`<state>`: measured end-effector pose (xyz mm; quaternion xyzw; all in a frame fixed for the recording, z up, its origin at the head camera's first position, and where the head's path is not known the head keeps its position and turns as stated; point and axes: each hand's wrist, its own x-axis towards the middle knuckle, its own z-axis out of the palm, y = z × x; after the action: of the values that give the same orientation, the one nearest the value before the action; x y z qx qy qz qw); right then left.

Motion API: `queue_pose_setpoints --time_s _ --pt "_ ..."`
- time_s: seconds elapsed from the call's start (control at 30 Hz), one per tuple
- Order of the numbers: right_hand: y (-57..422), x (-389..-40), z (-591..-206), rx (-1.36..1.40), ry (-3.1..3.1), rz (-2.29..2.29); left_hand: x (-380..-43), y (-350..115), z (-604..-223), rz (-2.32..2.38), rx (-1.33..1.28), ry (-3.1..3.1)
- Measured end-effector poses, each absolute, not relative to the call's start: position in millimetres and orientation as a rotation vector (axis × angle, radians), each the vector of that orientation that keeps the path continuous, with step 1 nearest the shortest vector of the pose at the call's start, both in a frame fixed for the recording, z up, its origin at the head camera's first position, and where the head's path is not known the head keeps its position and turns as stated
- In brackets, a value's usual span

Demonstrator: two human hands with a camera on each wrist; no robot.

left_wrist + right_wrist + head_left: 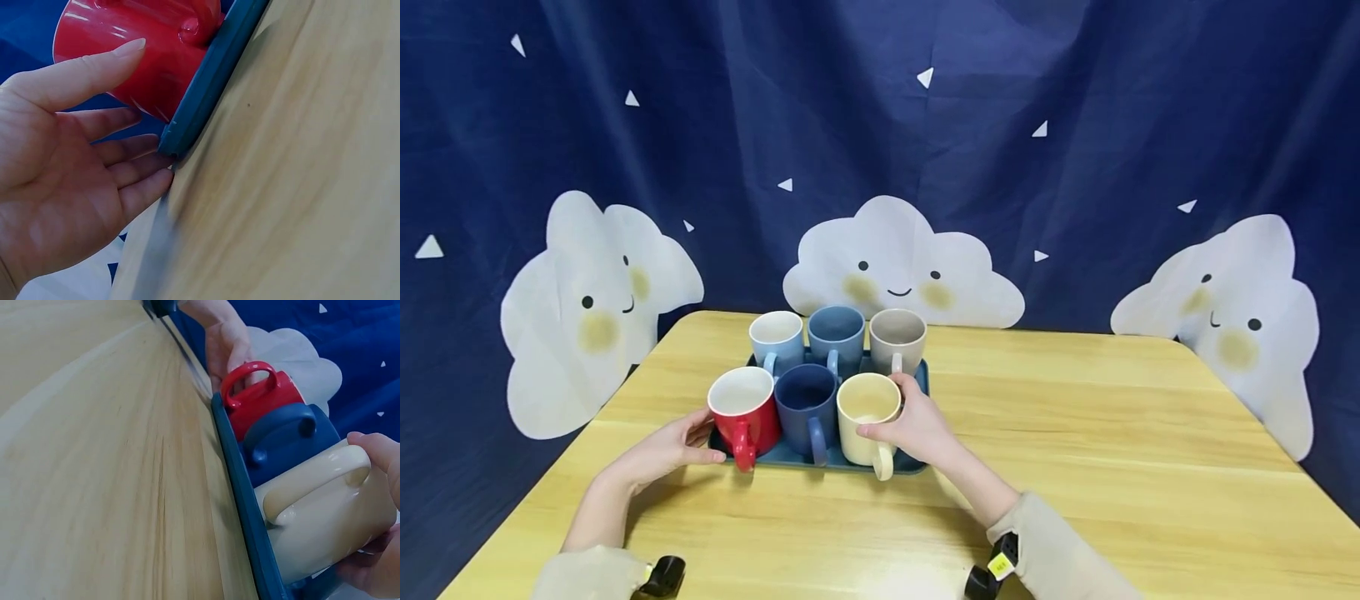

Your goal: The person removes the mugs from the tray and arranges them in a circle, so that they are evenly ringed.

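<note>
Six mugs stand in two rows on a dark teal tray (786, 457). In front are a red mug (747, 410), a navy mug (806, 408) and a cream mug (857, 437). Behind them are a light blue mug (778, 346), a blue mug (837, 337) and a taupe mug (898, 337). My right hand (921, 423) grips the cream mug by its side, thumb in front and fingers round the far side. At the tray's left end, my left hand (69, 162) has relaxed fingers, with fingertips right at the tray's edge and the thumb beside the red mug.
The tray sits on a light wooden table (1112, 467). A dark blue curtain (880, 125) printed with white smiling clouds hangs behind the table. A black wrist camera (992, 571) is strapped over the right sleeve, and another (664, 575) over the left.
</note>
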<state>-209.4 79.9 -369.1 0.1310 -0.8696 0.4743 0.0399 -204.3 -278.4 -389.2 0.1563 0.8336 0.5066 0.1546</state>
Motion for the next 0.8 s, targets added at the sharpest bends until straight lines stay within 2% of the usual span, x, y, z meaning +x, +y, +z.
queue_pose_setpoints --time_s 0.43,0.8 --pt "82.9 -209.3 -370.6 0.404 -2.582 1.451 -204.1 -280.7 -389.0 1.447 0.434 2.393" --pt "107.8 -208.7 -348.7 0.449 -2.479 1.634 -204.6 -280.9 -389.2 1.459 0.462 2.397"
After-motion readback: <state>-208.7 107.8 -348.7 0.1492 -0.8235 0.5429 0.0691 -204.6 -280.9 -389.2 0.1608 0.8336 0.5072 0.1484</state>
